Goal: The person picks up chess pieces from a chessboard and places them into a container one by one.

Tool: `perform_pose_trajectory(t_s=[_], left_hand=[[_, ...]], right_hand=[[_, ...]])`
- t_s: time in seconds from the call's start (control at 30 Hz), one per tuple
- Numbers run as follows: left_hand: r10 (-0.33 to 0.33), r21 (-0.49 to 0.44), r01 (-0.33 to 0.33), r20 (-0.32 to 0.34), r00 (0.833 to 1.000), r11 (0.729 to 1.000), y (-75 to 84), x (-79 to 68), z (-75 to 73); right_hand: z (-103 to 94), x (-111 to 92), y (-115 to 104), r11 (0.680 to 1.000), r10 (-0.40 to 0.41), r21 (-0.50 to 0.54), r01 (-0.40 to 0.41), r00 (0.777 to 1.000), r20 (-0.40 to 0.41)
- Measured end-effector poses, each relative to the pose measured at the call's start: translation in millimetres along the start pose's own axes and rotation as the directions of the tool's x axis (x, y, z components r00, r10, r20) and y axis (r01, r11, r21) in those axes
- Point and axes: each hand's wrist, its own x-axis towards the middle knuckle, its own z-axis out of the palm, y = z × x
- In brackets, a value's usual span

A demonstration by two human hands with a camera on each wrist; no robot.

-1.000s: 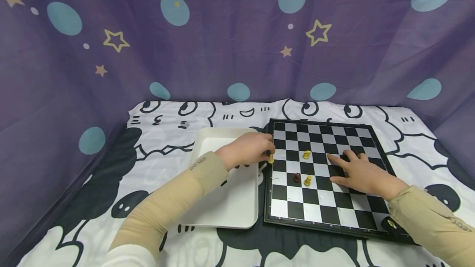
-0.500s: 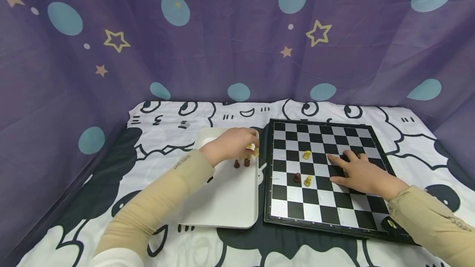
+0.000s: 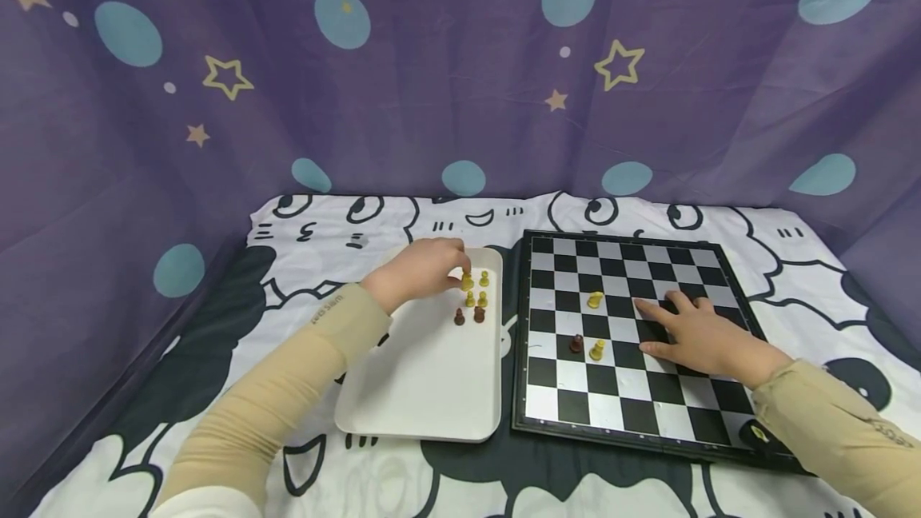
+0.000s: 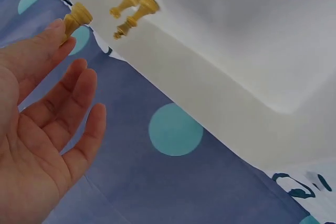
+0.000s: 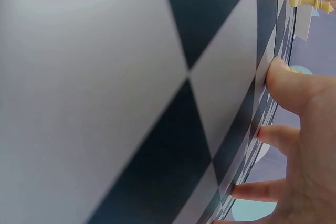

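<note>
1. The left hand (image 3: 424, 266) pinches a yellow chess piece (image 4: 77, 18) between thumb and finger, at the far part of the white tray (image 3: 432, 398); whether its base touches the floor cannot be told.
2. Just beside it stand three small yellow pieces (image 3: 484, 278) and two dark ones (image 3: 459, 316). A knuckle brushing this cluster, or an uneven release, could topple one.
3. The right hand (image 3: 701, 342), fingers spread, rests on the chessboard (image 3: 633, 384), holding nothing.
4. Left of it, two yellow chessmen (image 3: 595, 300) and a dark chessman (image 3: 576, 344) remain; a sideways push could jolt them.
</note>
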Motion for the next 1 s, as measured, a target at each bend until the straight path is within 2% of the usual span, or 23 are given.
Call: perform_pose_trajectory(t_s=[0.53,1.0], left_hand=[[-0.094,-0.01,0.095,0.043,0.995,0.995,-10.6,8.2,14.4],[-0.177,-0.002,0.179,0.131,0.975,0.984,-15.7,11.5,22.3]], right_hand=[[1.4,0,1,1.0,-0.011,0.01,0.011,1.0,-0.007],[3.1,0,2,1.0,-0.013,-0.003,0.013,1.0,-0.025]])
